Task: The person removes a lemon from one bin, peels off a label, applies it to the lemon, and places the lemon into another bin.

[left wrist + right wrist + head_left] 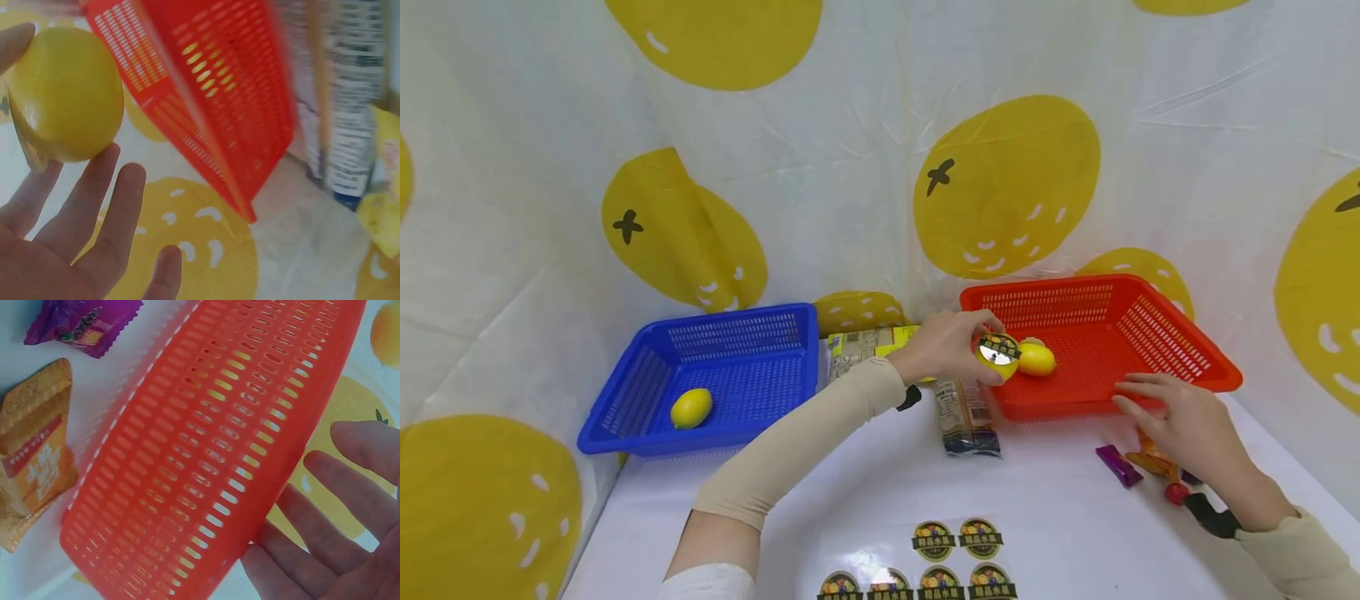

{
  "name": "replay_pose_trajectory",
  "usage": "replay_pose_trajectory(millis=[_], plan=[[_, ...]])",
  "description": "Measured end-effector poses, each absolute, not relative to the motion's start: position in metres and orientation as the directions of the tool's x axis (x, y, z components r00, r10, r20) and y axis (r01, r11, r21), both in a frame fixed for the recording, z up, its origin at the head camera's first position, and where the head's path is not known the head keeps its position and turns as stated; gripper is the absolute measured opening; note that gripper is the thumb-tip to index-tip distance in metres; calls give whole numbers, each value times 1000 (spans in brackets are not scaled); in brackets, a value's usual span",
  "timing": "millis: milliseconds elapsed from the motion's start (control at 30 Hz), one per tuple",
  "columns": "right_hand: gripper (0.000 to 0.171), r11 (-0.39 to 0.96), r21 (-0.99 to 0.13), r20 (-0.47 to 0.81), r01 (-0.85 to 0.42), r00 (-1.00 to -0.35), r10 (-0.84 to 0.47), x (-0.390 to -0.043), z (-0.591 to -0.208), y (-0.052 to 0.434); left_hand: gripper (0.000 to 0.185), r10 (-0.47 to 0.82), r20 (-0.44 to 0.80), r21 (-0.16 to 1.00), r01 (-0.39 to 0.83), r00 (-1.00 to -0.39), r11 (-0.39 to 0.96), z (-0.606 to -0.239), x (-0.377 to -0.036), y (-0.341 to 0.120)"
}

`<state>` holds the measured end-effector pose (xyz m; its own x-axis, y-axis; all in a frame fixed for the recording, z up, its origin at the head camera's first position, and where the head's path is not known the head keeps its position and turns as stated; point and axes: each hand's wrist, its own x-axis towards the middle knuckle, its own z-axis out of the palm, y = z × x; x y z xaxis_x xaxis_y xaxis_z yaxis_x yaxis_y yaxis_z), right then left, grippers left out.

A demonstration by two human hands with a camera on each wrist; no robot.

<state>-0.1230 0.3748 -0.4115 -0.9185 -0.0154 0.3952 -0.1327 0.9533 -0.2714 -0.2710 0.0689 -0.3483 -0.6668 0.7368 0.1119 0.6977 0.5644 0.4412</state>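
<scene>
My left hand (946,343) pinches a lemon (67,94) between thumb and fingers, just over the left side of the red basket (1060,407). A round, shiny fruit sticker (1000,348) is on this lemon; its edge stands out from the peel in the left wrist view. Just to its right, another lemon (1037,357) lies in the red basket. My right hand (1191,427) holds nothing; its fingers are spread and loosely bent, with the fingertips (319,461) right at the basket's front rim in the right wrist view.
A blue basket (700,442) with one lemon (691,408) stands at left. Between the baskets lie a yellow package (861,346) and a dark-ended bag (967,421). A purple-wrapped sweet (1118,466) and an orange packet (37,456) lie near my right hand. A sticker sheet (955,560) lies in front.
</scene>
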Motion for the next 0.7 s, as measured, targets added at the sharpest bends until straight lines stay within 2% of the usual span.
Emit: replay_pose_trajectory(millis=[267, 700], plan=[[39, 955, -269, 385, -122, -923, -9, -121, -416, 375, 55, 743, 42, 468, 670, -668, 576, -344, -284, 107], [38, 956, -251, 433, -155, -901, -32, -118, -416, 375, 55, 781, -27, 379, 717, -624, 585, -339, -293, 156]])
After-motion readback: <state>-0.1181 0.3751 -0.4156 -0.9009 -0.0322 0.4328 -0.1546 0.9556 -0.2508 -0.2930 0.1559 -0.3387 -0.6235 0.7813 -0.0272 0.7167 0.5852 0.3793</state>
